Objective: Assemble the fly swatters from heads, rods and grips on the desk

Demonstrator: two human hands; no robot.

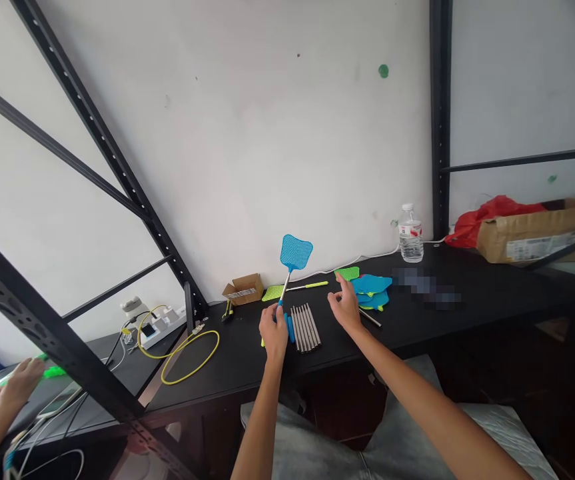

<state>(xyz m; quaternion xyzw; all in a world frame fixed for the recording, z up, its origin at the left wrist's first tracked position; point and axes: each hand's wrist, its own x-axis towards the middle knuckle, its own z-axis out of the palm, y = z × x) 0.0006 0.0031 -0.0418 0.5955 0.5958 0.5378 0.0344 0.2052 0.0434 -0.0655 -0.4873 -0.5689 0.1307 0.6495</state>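
My left hand [273, 327] is closed round the handle of a blue fly swatter [296, 253], its mesh head raised upright above the table. Fingers apart and holding nothing visible, my right hand [346, 304] hovers left of a pile of blue swatter heads [373, 287]. A green swatter head [348, 273] lies behind that hand. Between my hands a row of metal rods [305, 328] rests on the table, with blue handles [290, 327] along its left side. One loose rod [370, 318] lies beside my right wrist. Behind the row is a green fly swatter [307, 286].
A small cardboard box [244, 289] stands at the back. Left of it lie a yellow cable [190, 380] and a power strip [164, 330]. A water bottle [411, 235] and a larger carton [537, 233] are right. Another person's hand [24, 380] shows beyond the black rack post [57, 333].
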